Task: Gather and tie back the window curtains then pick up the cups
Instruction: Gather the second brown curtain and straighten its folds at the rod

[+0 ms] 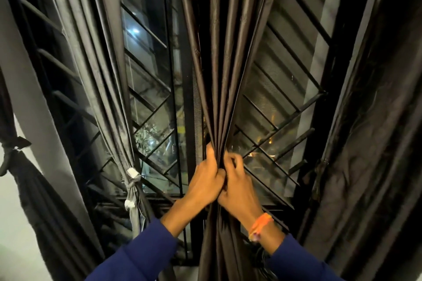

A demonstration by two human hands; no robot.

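Blue sleeves [137, 255] reach up from the bottom of the frame, and both hands clutch the dark middle curtain [219, 64] at its pinched waist in the lower centre: the left hand [206, 181] wraps the folds, the right hand [239, 186] pinches them, fingers curled. Gathering looks done; next, probably, a tie goes round the bunch. Left of it, the grey curtain [100, 70] is already tied. No cups show
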